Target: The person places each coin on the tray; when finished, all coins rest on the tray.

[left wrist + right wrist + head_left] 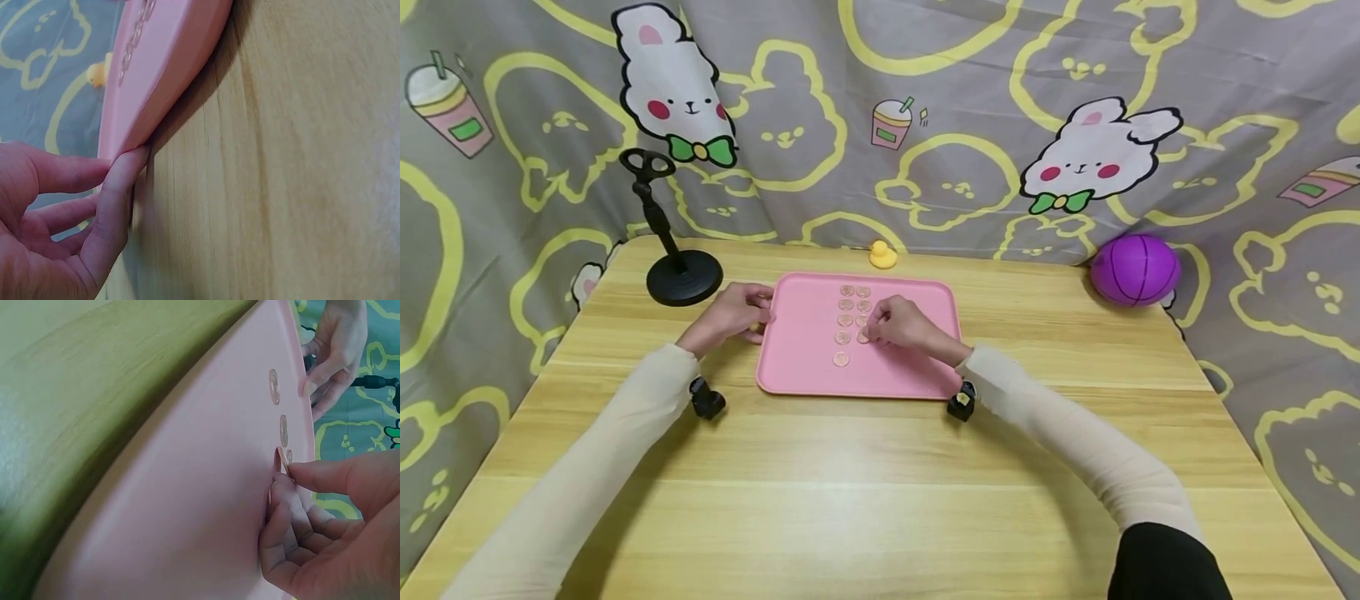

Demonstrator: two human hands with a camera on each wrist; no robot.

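A pink tray (pixel 797 367) lies on the wooden table, bearing two columns of coppery coins (pixel 841 359). My left hand (pixel 739 310) pinches the tray's left edge between thumb and finger, as the left wrist view shows close up. Over the right-hand column, at its nearest end, is my right hand (pixel 901 323). Its thumb and forefinger pinch a coin (pixel 285 465), which stands tilted against the tray surface in the right wrist view. The curled fingers hide some of the other coins there.
Behind the tray sits a yellow rubber duck (pixel 882 257). A black stand (pixel 683 280) with a round base is at the back left, a purple ball (pixel 1135 270) at the back right. Patterned cloth (pixel 955 108) encloses the table's back and sides.
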